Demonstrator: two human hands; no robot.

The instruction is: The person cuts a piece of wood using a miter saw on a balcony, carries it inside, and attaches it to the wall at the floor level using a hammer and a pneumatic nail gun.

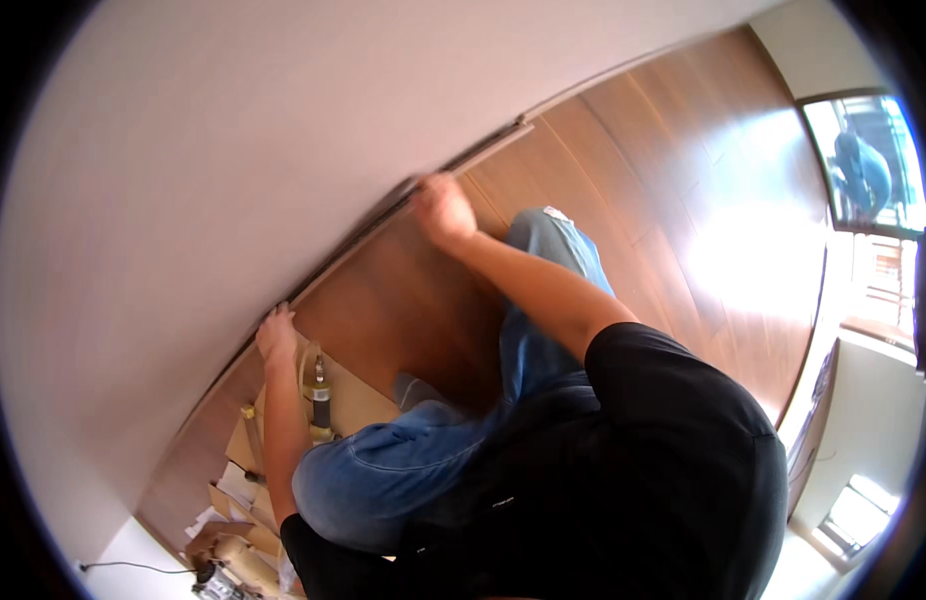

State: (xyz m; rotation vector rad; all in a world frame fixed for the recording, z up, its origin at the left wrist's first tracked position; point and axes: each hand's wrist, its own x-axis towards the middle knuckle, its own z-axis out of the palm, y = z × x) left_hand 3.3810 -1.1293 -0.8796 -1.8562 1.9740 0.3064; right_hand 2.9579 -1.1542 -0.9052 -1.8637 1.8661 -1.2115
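A long, thin skirting strip [498, 143] runs along the foot of the white wall [233, 150], with a dark gap behind part of it. My right hand [446, 212], slightly blurred, is closed at the strip's upper edge around its middle. Farther down to the left, my left hand [277, 335] has its bent fingertips over the strip, close against the wall. Both forearms reach across my bent knees in blue jeans. The undersides of the fingers are hidden.
Brown wood flooring [593, 170] spreads out right of the strip. Beside my left forearm a cylindrical power tool [321, 400] lies on a cardboard sheet [358, 395], near a hammer [252, 437]. Cardboard scraps [228, 503] lie lower left. A framed glass pane [868, 160] stands at the far right.
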